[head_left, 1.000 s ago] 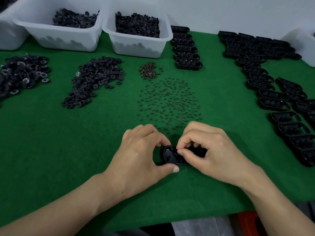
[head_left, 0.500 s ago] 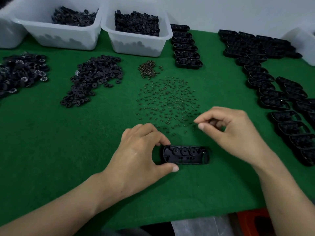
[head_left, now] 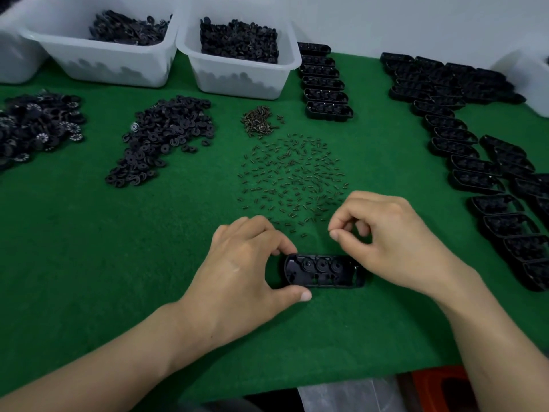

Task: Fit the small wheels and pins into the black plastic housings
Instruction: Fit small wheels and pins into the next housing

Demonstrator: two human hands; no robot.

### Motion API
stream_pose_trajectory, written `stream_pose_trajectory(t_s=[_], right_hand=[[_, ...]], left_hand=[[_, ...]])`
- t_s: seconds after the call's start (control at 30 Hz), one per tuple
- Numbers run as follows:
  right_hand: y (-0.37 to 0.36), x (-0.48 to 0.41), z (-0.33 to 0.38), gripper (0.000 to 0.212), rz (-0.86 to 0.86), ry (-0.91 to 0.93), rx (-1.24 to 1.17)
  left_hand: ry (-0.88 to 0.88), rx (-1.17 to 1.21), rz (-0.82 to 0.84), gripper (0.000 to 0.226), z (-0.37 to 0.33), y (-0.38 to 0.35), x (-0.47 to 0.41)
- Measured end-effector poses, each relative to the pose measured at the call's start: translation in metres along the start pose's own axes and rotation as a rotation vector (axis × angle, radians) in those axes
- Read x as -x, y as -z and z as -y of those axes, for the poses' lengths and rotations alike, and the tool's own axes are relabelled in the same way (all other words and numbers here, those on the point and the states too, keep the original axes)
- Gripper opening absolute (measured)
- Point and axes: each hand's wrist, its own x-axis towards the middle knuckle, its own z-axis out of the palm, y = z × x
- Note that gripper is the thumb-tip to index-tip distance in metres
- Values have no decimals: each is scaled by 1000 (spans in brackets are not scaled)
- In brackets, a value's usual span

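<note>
A green felt table (head_left: 89, 263) fills nearly everything in front of the person. Along its far edge stand two white tubs (head_left: 98, 63) (head_left: 237, 81), both holding small black parts. Down the right side run long rows of housings (head_left: 475, 168), black and lying close together, with a short row (head_left: 323, 84) just beside the right-hand tub. On the left are two heaps of black wheels (head_left: 160, 135) (head_left: 35, 126), the outer one with some pale toothed faces showing. In the middle is a loose scatter of pins (head_left: 294, 179), spread thin over the felt. Just on the near side of the pins, the left hand (head_left: 240, 278) rests on the felt, forefinger and thumb curled round the left end of the housing (head_left: 320, 272), which lies flat with its open side up and three round seats showing in a line inside. The right hand (head_left: 395, 242) hangs just above the housing's right end, fingers curled, thumb and forefinger tips pressed together; whatever may be between them is too small to make out. Smallest of all, a little pile of brownish screws (head_left: 258, 120) sits between the pins and the right-hand tub.
</note>
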Motion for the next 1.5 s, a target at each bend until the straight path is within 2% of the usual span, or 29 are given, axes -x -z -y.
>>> stream_pose_trajectory(t_s=[0.1,0.17,0.33,0.57,0.77,0.87,1.0,1.1,1.37,1.5], right_hand=[[0,10,2,12,-73,-5,-88],[-2,11,2,10,-72,0,-61],[-1,6,-2,21,-50,-57,28],[-3,-14,-3,5,-57,-101,61],[-5,-24,3,5,55,-107,161],[-3,-17,2,6,44,-97,178],[0,7,3,15,-60,-84,-114],[-10,21,9,12,-41,-9,-290],[-21,26,6,5,-79,-8,-330],[-20,25,6,11,-71,-6,-282]], left_hand=[[1,1,-1,46,0,1,0],[0,4,-2,46,0,1,0],[-4,3,1,45,-1,0,-1],[-8,3,-8,45,0,1,0],[-10,-6,3,47,0,1,0],[-7,-5,5,47,0,1,0],[-1,3,-2,46,0,1,0],[-2,4,-8,45,0,0,0],[-1,6,-11,43,-1,0,0],[3,5,-9,44,-1,0,0]])
